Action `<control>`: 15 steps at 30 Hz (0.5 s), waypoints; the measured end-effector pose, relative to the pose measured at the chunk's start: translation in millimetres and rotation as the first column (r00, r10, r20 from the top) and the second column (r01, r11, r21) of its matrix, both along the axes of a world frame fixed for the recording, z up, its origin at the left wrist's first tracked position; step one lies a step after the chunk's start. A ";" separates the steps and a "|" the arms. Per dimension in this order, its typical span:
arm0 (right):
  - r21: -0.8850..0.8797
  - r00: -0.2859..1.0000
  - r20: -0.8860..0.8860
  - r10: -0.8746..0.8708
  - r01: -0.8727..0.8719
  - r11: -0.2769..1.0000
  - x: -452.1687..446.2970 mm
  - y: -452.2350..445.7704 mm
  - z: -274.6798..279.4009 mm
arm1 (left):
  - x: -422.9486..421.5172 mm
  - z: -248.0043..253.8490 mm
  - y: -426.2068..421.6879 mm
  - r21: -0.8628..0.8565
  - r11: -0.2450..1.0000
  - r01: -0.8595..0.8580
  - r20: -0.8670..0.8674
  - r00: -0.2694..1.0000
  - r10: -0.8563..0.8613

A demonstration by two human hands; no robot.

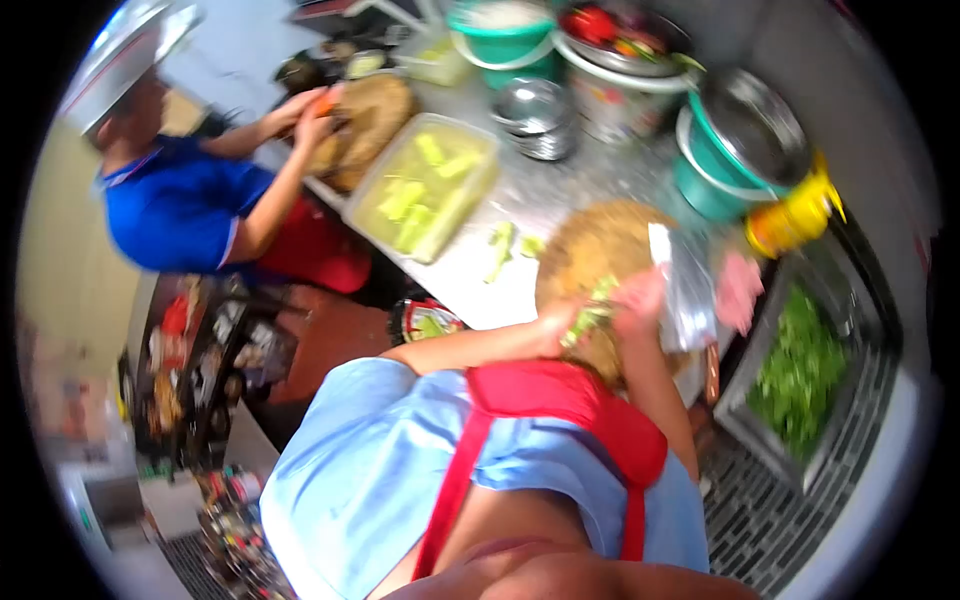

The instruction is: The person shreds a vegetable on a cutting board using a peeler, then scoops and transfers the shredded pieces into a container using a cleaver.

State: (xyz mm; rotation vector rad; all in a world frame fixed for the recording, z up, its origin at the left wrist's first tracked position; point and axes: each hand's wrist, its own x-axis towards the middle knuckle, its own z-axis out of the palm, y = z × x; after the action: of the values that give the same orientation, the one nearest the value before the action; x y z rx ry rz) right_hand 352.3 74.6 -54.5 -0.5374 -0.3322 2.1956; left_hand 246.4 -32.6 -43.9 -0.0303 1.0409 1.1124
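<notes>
Over a round wooden board (590, 245), my left hand (566, 326) and my right hand (638, 300) are close together, both blurred. Between them is a pale green vegetable piece (594, 308), with the fingers of my left hand closed on it. My right hand touches its other side, its fingers smeared by motion. A clear plastic bag (684, 285) lies beside my right hand at the board's edge. Green vegetable pieces (500, 248) rest on the metal table (480, 295) left of the board. More pieces fill part of a plastic tub (470, 190).
A co-worker (180, 210) at the left holds something orange over another board (385, 110). Green buckets (715, 170), metal bowls (535, 110) and a yellow bottle (792, 215) stand at the back. A tray (740, 400) of leafy greens and a brown handle (712, 375) are at the right.
</notes>
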 end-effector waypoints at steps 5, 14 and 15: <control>0.111 0.947 0.255 -0.194 0.171 0.979 7.4 19.9 26.3 | 3.1 16.6 -5.1 0.146 0.974 0.172 -0.088 0.983 -0.160; 0.158 0.917 0.338 -0.210 0.164 0.974 8.4 30.4 33.2 | -6.5 22.9 -11.5 0.166 0.956 0.241 -0.146 0.965 -0.218; 0.140 0.924 0.324 -0.204 0.166 0.976 8.3 29.8 34.4 | -6.9 19.4 -11.5 0.150 0.963 0.222 -0.099 0.973 -0.209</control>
State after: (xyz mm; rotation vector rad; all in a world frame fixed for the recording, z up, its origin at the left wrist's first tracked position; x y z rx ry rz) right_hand 360.6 104.4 -20.1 -0.8504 -0.5571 1.8870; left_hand 239.6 -44.2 -24.4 0.2545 0.9995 1.0012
